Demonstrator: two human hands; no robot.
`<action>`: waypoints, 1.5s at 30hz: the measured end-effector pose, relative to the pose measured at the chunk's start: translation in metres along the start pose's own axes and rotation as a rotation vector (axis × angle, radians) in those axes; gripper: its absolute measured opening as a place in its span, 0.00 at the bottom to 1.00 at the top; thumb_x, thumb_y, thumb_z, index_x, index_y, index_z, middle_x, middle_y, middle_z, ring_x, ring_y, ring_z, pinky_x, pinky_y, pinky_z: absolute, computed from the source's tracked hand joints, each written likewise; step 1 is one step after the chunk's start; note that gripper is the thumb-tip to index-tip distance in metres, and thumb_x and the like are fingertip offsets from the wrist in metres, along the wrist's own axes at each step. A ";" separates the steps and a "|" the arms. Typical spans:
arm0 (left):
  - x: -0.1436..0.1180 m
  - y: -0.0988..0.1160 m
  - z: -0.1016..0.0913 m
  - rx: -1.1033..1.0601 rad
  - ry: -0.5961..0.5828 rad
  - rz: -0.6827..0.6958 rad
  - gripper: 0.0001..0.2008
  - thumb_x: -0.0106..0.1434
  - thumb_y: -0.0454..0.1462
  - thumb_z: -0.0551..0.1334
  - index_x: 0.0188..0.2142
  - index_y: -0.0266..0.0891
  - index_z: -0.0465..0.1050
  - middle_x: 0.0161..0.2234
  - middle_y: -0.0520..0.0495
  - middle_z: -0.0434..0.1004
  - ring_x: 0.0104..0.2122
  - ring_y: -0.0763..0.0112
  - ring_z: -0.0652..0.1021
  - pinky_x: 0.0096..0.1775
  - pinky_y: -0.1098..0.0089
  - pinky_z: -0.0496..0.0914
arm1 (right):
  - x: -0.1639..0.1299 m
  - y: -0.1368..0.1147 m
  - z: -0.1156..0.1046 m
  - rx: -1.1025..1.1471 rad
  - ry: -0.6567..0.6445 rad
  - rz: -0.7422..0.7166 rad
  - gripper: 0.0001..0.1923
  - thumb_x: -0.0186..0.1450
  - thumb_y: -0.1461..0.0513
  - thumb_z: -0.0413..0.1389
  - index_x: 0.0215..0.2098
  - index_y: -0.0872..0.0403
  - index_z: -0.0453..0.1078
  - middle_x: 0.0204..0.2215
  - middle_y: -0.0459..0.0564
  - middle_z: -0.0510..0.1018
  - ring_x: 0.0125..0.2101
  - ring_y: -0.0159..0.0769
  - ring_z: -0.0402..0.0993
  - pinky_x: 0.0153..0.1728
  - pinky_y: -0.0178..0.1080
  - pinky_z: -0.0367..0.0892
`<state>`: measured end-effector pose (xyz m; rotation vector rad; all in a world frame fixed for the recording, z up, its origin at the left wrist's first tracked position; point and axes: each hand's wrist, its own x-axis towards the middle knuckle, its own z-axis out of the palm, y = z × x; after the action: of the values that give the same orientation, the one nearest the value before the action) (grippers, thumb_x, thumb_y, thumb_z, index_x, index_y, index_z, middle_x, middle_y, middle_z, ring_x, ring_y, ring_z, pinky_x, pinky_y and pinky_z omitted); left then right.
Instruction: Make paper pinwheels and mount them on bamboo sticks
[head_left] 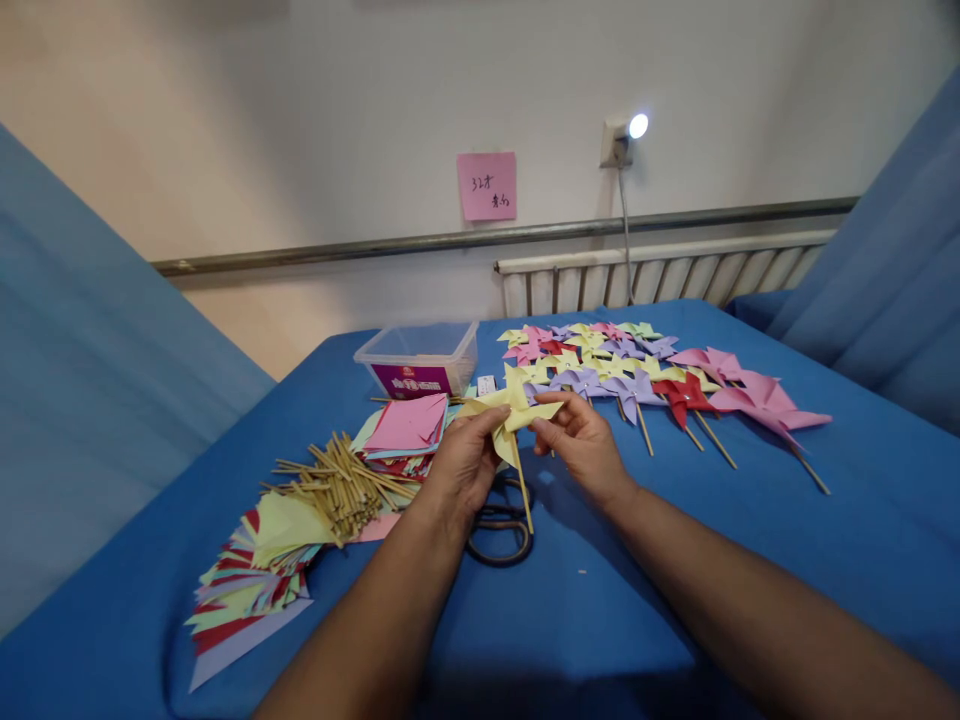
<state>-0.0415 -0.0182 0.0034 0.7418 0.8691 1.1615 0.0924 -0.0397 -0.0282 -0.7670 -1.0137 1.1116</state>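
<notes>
Pinching yellow pinwheel (512, 410), both hands (465, 465) hover above bare cloth (585, 600).

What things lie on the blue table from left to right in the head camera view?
Fanned paper sheets → bundle of wooden sticks → left hand → yellow pinwheel → right hand → red pinwheel → large pink pinwheel.

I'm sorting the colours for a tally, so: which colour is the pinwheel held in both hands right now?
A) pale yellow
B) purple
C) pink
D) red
A: the pinwheel pinched between the left hand and the right hand is pale yellow, on a thin wooden stick; the red, purple and pink ones lie on the blue table behind.
</notes>
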 end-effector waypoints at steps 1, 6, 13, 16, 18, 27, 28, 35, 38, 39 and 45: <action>0.000 0.000 0.000 -0.009 0.004 -0.003 0.12 0.49 0.31 0.68 0.35 0.31 0.76 0.28 0.47 0.79 0.24 0.72 0.76 0.26 0.74 0.69 | 0.000 -0.001 0.000 0.018 -0.003 -0.017 0.19 0.52 0.57 0.66 0.40 0.50 0.70 0.22 0.39 0.73 0.20 0.27 0.69 0.23 0.33 0.67; 0.002 0.001 -0.001 -0.043 0.009 -0.046 0.10 0.50 0.29 0.67 0.35 0.30 0.75 0.27 0.48 0.78 0.23 0.73 0.75 0.25 0.74 0.70 | 0.001 0.000 -0.002 -0.006 -0.030 -0.071 0.14 0.53 0.60 0.66 0.37 0.50 0.71 0.24 0.41 0.74 0.21 0.26 0.69 0.24 0.32 0.67; 0.001 0.001 0.001 -0.055 -0.005 -0.078 0.10 0.51 0.28 0.66 0.35 0.30 0.74 0.25 0.47 0.77 0.21 0.73 0.75 0.25 0.74 0.70 | 0.002 0.004 -0.006 -0.137 0.027 -0.089 0.09 0.57 0.57 0.63 0.29 0.52 0.70 0.19 0.40 0.72 0.19 0.27 0.69 0.22 0.33 0.63; 0.000 0.002 0.002 -0.071 -0.015 -0.076 0.10 0.51 0.27 0.66 0.36 0.30 0.74 0.25 0.48 0.77 0.22 0.74 0.75 0.26 0.74 0.70 | 0.003 0.004 -0.008 -0.156 0.011 -0.103 0.08 0.58 0.57 0.63 0.31 0.51 0.70 0.20 0.40 0.72 0.21 0.28 0.68 0.23 0.33 0.63; 0.000 0.002 0.001 -0.072 -0.014 -0.088 0.10 0.52 0.28 0.66 0.35 0.30 0.74 0.25 0.47 0.77 0.22 0.74 0.75 0.26 0.74 0.70 | 0.004 0.003 -0.009 -0.137 -0.015 -0.127 0.08 0.57 0.58 0.64 0.33 0.50 0.71 0.25 0.41 0.73 0.22 0.28 0.68 0.24 0.33 0.64; 0.002 0.002 -0.002 -0.044 -0.024 -0.094 0.06 0.52 0.29 0.66 0.31 0.29 0.74 0.24 0.47 0.75 0.20 0.74 0.74 0.24 0.72 0.69 | 0.005 -0.001 -0.010 -0.186 -0.019 -0.115 0.10 0.57 0.56 0.63 0.27 0.52 0.68 0.22 0.42 0.72 0.21 0.28 0.68 0.23 0.33 0.63; 0.002 0.002 -0.002 -0.043 -0.025 -0.087 0.06 0.52 0.29 0.66 0.31 0.29 0.74 0.24 0.47 0.75 0.20 0.74 0.74 0.24 0.72 0.69 | 0.004 -0.001 -0.010 -0.182 -0.013 -0.105 0.11 0.57 0.55 0.63 0.26 0.52 0.68 0.21 0.41 0.71 0.20 0.28 0.68 0.22 0.33 0.63; 0.003 0.002 -0.003 -0.023 -0.031 -0.071 0.09 0.51 0.31 0.68 0.32 0.29 0.74 0.24 0.47 0.75 0.20 0.74 0.73 0.24 0.73 0.69 | 0.005 -0.004 -0.010 -0.113 -0.056 -0.042 0.13 0.57 0.53 0.62 0.28 0.52 0.67 0.21 0.41 0.72 0.21 0.30 0.71 0.26 0.35 0.66; 0.002 0.002 -0.002 -0.012 -0.029 -0.061 0.09 0.49 0.31 0.68 0.32 0.30 0.74 0.23 0.48 0.75 0.20 0.74 0.73 0.24 0.73 0.69 | 0.005 -0.004 -0.011 -0.106 -0.058 -0.034 0.14 0.57 0.52 0.62 0.28 0.52 0.67 0.21 0.41 0.73 0.21 0.30 0.71 0.26 0.35 0.66; 0.002 0.001 -0.002 -0.011 -0.027 -0.053 0.09 0.49 0.31 0.69 0.31 0.30 0.74 0.23 0.48 0.75 0.21 0.74 0.73 0.24 0.73 0.69 | 0.005 -0.004 -0.011 -0.112 -0.062 -0.030 0.14 0.57 0.51 0.61 0.28 0.52 0.67 0.20 0.41 0.73 0.21 0.30 0.70 0.27 0.36 0.66; 0.000 0.003 0.000 0.004 -0.006 -0.028 0.10 0.48 0.31 0.70 0.30 0.32 0.72 0.25 0.49 0.75 0.22 0.74 0.74 0.25 0.73 0.69 | 0.006 0.000 -0.015 -0.084 -0.029 0.044 0.16 0.60 0.48 0.59 0.28 0.52 0.70 0.23 0.44 0.75 0.24 0.32 0.70 0.29 0.36 0.65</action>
<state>-0.0434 -0.0177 0.0059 0.7340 0.8749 1.1319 0.1070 -0.0341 -0.0316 -0.8464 -1.0777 1.1262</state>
